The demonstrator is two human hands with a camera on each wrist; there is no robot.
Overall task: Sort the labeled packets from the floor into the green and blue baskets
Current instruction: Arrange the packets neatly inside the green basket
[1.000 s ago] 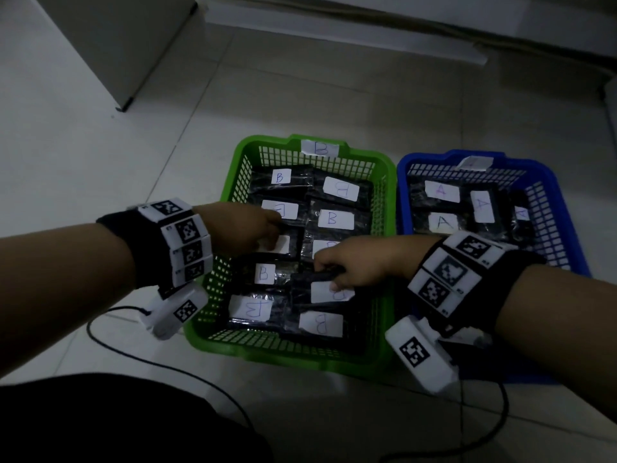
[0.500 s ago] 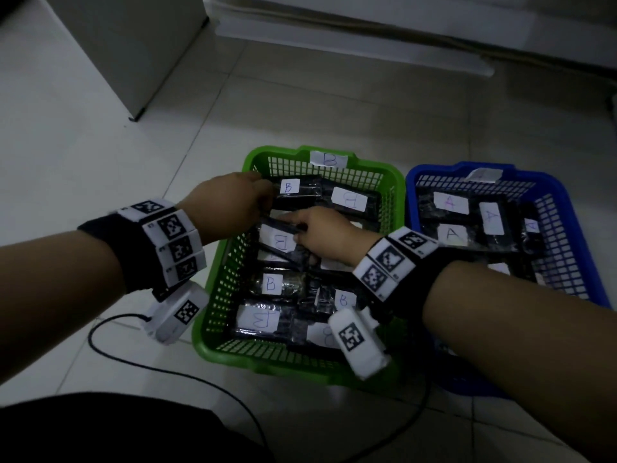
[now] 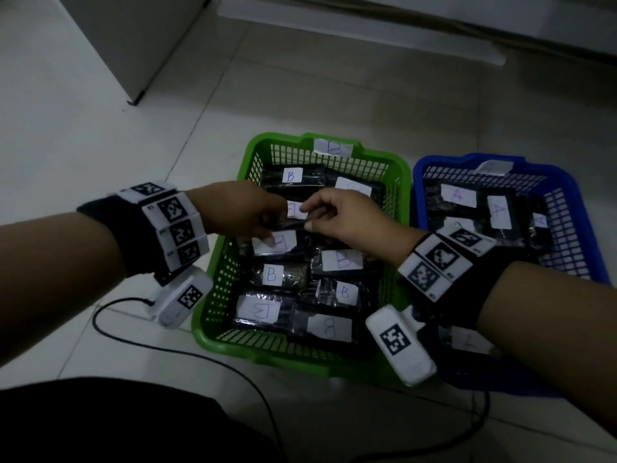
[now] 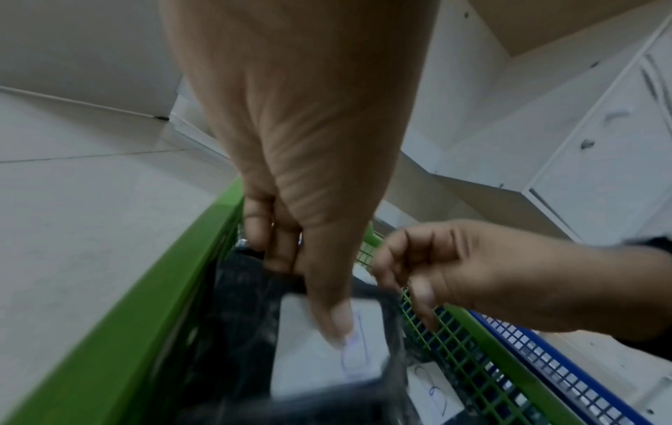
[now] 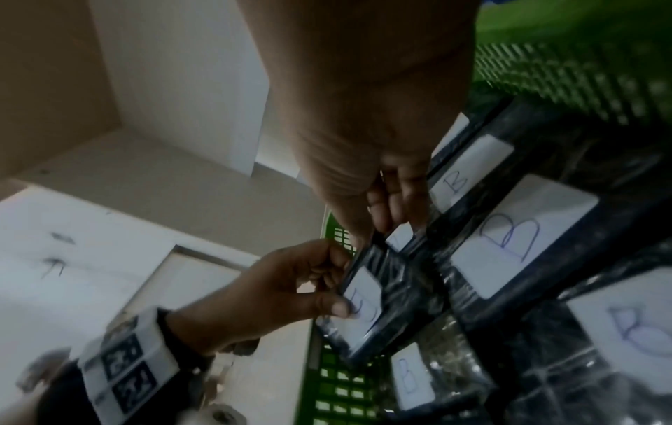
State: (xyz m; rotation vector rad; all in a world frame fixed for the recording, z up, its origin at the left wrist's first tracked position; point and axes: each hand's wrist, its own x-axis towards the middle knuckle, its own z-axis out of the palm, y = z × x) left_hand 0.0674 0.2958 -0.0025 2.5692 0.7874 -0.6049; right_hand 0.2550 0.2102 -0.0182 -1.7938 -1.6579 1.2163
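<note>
The green basket (image 3: 280, 137) is filled with black packets bearing white B labels. Right of it, the blue basket (image 3: 450, 159) holds packets labeled A. Both hands meet over the green basket's upper left part. My left hand (image 3: 247, 212) pinches a B packet (image 3: 283, 243), lifted and tilted. In the left wrist view its thumb (image 4: 334, 313) lies on the packet's label (image 4: 309, 359). My right hand (image 3: 344, 222) has curled fingers and pinches the far edge of the same packet (image 5: 367, 325). No packets show on the floor.
A black cable (image 3: 133, 335) runs across the tiled floor in front of the baskets. A grey cabinet (image 3: 133, 45) stands at the back left, and a wall base crosses the back. My dark-clothed knee (image 3: 100, 422) fills the lower left.
My right hand moved from the basket's lower middle up and left to meet the left hand. The left hand raised a B packet slightly. Both now hold it.
</note>
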